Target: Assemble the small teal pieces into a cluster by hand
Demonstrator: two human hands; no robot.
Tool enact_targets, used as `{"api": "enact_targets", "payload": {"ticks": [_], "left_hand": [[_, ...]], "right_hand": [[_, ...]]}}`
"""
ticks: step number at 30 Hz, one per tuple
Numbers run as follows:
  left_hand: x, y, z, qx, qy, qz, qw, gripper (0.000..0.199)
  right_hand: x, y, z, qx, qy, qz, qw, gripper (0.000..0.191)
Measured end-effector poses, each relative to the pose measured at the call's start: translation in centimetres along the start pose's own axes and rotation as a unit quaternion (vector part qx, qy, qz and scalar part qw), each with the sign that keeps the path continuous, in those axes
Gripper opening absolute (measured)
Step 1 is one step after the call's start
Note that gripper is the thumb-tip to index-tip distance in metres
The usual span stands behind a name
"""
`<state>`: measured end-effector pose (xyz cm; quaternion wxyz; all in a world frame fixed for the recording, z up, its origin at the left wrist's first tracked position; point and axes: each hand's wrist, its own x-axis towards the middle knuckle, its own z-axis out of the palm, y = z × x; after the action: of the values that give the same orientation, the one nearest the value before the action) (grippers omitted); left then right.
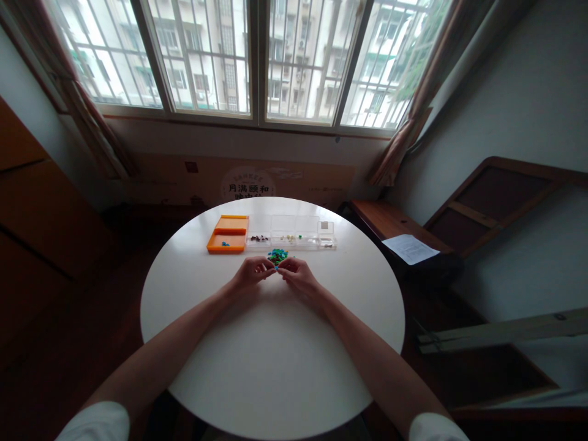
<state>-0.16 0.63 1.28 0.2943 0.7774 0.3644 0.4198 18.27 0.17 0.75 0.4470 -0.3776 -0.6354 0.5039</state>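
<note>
A small heap of tiny green, blue and brown pieces lies on the white round table, just beyond my fingertips. My left hand and my right hand meet at the near edge of the heap, thumbs and forefingers pinched together. Between their tips shows a small blue piece; its exact kind is too small to tell. Behind the heap stands an open clear plastic organizer, with dark, pale and green bits in separate compartments. To its left is an open orange case with a few blue bits inside.
A wooden bench with a sheet of paper stands right of the table. A wooden-framed panel leans against the right wall. Behind the table is a large printed cardboard box below the barred window.
</note>
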Motion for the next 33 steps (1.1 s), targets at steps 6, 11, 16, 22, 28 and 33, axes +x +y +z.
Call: {"api": "enact_targets", "payload": {"ticks": [6, 11, 16, 22, 28, 33], "left_hand": [[0.01, -0.20, 0.10, 0.012, 0.005, 0.007, 1.000, 0.025], [-0.07, 0.18, 0.00, 0.003, 0.005, 0.008, 1.000, 0.018], [-0.06, 0.33, -0.06, -0.005, -0.003, 0.001, 1.000, 0.017], [-0.04, 0.33, -0.03, -0.007, -0.009, -0.011, 1.000, 0.019], [-0.07, 0.14, 0.06, -0.007, -0.009, -0.011, 1.000, 0.023], [-0.09, 0.16, -0.03, -0.010, -0.017, -0.018, 1.000, 0.022]], "right_hand": [[0.04, 0.11, 0.00, 0.007, 0.002, 0.005, 1.000, 0.026], [0.11, 0.34, -0.05, 0.010, 0.001, -0.001, 1.000, 0.025], [0.16, 0.47, -0.11, 0.005, 0.001, 0.000, 1.000, 0.027], [0.14, 0.38, -0.08, 0.008, -0.003, 0.000, 1.000, 0.027], [0.13, 0.38, -0.14, 0.009, -0.006, 0.002, 1.000, 0.028], [0.07, 0.19, -0.10, 0.008, -0.006, 0.005, 1.000, 0.028]]}}
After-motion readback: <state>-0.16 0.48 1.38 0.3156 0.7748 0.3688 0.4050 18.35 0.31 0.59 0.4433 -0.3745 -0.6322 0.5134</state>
